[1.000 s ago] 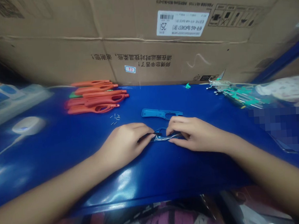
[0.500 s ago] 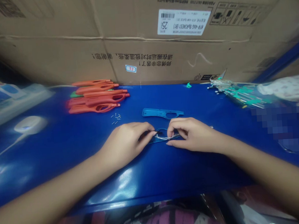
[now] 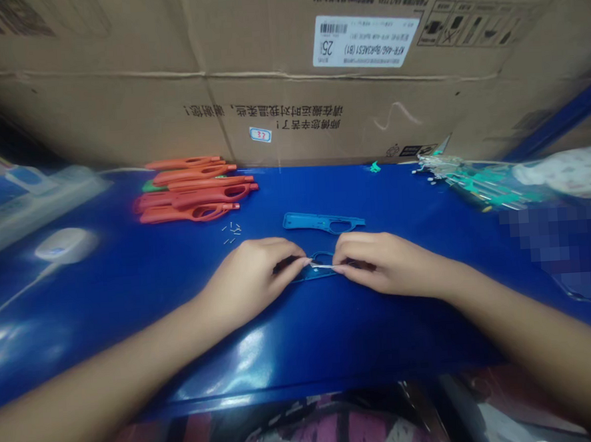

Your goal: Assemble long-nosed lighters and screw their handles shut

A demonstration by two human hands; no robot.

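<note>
A blue plastic half-shell [image 3: 309, 275] with a trigger-like loop lies on the table, partly covered by my fingers. Over it, white wires [image 3: 324, 266] run straight between my two hands. My left hand [image 3: 253, 277] is closed in a pinch at the wires' left end, by a small dark part mostly hidden by the fingertips. With thumb and fingers together, my right hand [image 3: 388, 262] pinches the wires' right end. Just beyond lies a matching blue half-shell [image 3: 303, 222], its hollow side up, touched by neither hand.
Orange-red handles [image 3: 194, 197] are piled at the back left, with several small screws [image 3: 232, 233] in front. A white device [image 3: 64, 246] and power strip [image 3: 39, 206] stand left. Thin metal rods with green parts [image 3: 478, 182] lie back right. A cardboard box [image 3: 266, 63] walls the back.
My right fingers have closed on the wires, which were slack in two strands and are now drawn into a straight line. My left hand holds nearly the same place.
</note>
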